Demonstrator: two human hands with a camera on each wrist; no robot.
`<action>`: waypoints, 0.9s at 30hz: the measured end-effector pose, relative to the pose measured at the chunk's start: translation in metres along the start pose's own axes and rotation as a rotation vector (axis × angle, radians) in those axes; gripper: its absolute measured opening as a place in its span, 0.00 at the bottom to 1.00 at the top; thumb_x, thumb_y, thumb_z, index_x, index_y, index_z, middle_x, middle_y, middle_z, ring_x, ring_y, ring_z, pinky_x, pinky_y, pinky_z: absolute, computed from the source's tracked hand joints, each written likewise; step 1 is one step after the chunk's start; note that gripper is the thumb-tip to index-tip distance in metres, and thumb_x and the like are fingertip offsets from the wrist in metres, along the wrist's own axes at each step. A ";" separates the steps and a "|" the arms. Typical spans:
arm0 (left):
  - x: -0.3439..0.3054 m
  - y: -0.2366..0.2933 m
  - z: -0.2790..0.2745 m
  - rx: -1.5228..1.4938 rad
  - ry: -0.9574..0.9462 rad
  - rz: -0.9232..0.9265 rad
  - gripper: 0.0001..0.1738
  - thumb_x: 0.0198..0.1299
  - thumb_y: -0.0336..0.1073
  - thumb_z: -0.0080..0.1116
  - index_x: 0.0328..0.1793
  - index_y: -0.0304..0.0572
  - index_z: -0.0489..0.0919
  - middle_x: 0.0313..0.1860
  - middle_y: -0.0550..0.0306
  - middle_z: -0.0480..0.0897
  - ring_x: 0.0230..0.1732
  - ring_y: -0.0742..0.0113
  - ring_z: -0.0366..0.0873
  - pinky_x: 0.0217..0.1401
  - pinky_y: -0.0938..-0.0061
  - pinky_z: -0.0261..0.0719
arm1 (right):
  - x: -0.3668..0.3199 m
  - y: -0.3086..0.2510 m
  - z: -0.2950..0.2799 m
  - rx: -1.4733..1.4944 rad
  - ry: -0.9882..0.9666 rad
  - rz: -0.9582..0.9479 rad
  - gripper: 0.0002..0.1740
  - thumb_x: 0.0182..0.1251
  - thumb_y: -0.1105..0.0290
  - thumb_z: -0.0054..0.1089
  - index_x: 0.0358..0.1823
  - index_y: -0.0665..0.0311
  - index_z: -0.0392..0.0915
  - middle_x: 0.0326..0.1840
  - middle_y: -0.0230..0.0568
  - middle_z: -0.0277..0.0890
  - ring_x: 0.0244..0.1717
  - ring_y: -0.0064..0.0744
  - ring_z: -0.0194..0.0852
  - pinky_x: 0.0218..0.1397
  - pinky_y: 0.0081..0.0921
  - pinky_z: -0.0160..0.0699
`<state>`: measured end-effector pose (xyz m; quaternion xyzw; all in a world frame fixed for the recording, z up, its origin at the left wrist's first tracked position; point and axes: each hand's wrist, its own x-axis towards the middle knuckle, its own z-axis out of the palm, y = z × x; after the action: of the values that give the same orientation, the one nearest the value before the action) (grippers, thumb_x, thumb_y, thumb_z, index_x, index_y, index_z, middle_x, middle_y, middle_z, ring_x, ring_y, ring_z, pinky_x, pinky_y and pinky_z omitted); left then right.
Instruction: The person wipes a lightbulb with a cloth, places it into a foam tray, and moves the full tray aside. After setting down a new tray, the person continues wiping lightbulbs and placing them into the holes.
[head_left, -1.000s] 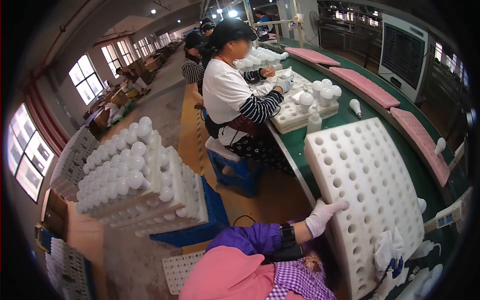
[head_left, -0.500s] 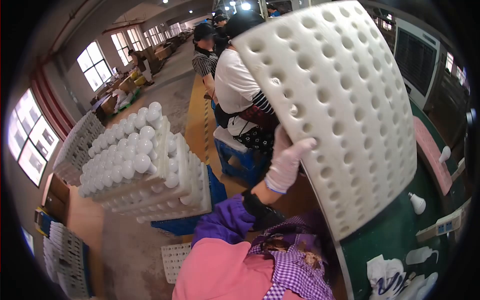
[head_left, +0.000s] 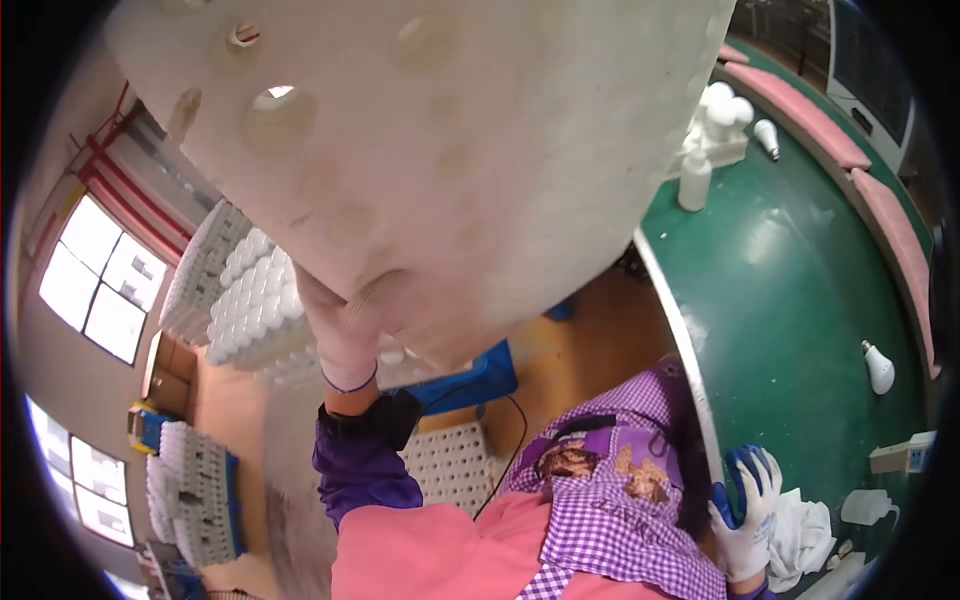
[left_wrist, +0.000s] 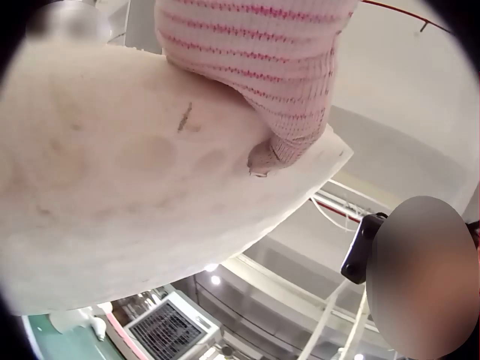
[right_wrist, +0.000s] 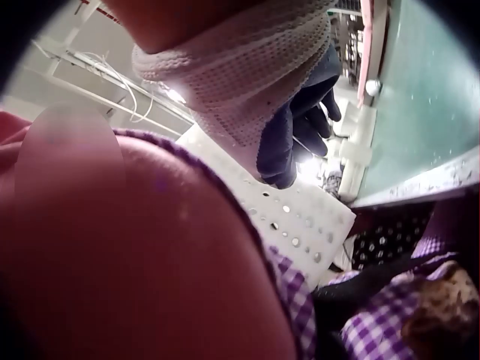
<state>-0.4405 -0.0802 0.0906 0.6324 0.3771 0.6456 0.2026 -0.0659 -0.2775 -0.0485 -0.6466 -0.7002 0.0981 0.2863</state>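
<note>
A big white foam tray (head_left: 420, 190) fills the upper middle of the head view; the top edge cuts it off, and its round hollows are pale and hard to make out, except two holes at upper left where light passes through. The left hand (head_left: 345, 335), in a pale knitted glove, grips the tray at its lower left edge. In the left wrist view the thumb lies on the tray's face, but the other fingers are hidden, so I cannot tell how they bend.

The right hand (head_left: 746, 510) is at lower right, over the edge of the green table (head_left: 770, 300) — its blue-coated fingers loosely bent, thumb apart, nothing in them. A crumpled white cloth (head_left: 800, 540) lies just beside it. A light bulb (head_left: 878, 368) lies at right; a white bottle (head_left: 695, 185) stands at upper right. Behind the tray, at left, a stack of bulb-filled trays (head_left: 262, 300) is partly covered.
</note>
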 end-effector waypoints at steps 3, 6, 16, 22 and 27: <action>-0.023 0.005 -0.029 0.173 -0.005 -0.035 0.48 0.38 0.24 0.67 0.68 0.32 0.56 0.59 0.50 0.70 0.58 0.61 0.72 0.59 0.67 0.73 | 0.010 0.006 0.011 0.066 -0.119 -0.136 0.31 0.44 0.76 0.62 0.56 0.68 0.70 0.58 0.52 0.69 0.63 0.58 0.62 0.67 0.46 0.59; -0.047 0.010 -0.039 0.318 0.034 -0.141 0.54 0.36 0.26 0.69 0.72 0.33 0.51 0.63 0.48 0.67 0.62 0.60 0.68 0.63 0.65 0.69 | 0.023 0.025 0.017 0.203 -0.193 -0.118 0.32 0.42 0.73 0.61 0.56 0.71 0.70 0.58 0.53 0.70 0.62 0.57 0.64 0.66 0.43 0.61; -0.145 -0.029 -0.108 1.034 -0.316 -0.700 0.49 0.34 0.39 0.73 0.67 0.37 0.61 0.59 0.42 0.71 0.62 0.50 0.70 0.64 0.64 0.69 | 0.079 0.048 0.032 0.248 -0.324 -0.208 0.26 0.48 0.78 0.57 0.54 0.70 0.72 0.55 0.51 0.73 0.58 0.52 0.69 0.64 0.40 0.65; -0.232 -0.091 -0.183 1.187 -0.291 -1.118 0.47 0.34 0.39 0.71 0.65 0.39 0.63 0.54 0.41 0.76 0.58 0.50 0.74 0.61 0.65 0.71 | 0.081 0.042 0.042 0.203 -0.368 -0.223 0.27 0.48 0.78 0.61 0.55 0.68 0.72 0.56 0.50 0.73 0.58 0.51 0.69 0.65 0.39 0.65; -0.308 -0.089 -0.247 1.188 0.060 -1.335 0.48 0.35 0.37 0.71 0.65 0.34 0.61 0.54 0.39 0.76 0.55 0.50 0.77 0.60 0.66 0.73 | 0.074 0.057 0.051 0.155 -0.412 -0.242 0.33 0.46 0.79 0.63 0.59 0.66 0.67 0.59 0.51 0.71 0.61 0.53 0.67 0.67 0.41 0.62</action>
<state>-0.6630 -0.3084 -0.1599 0.2645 0.9440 0.1076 0.1655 -0.0440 -0.1862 -0.0986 -0.5007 -0.8065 0.2461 0.1958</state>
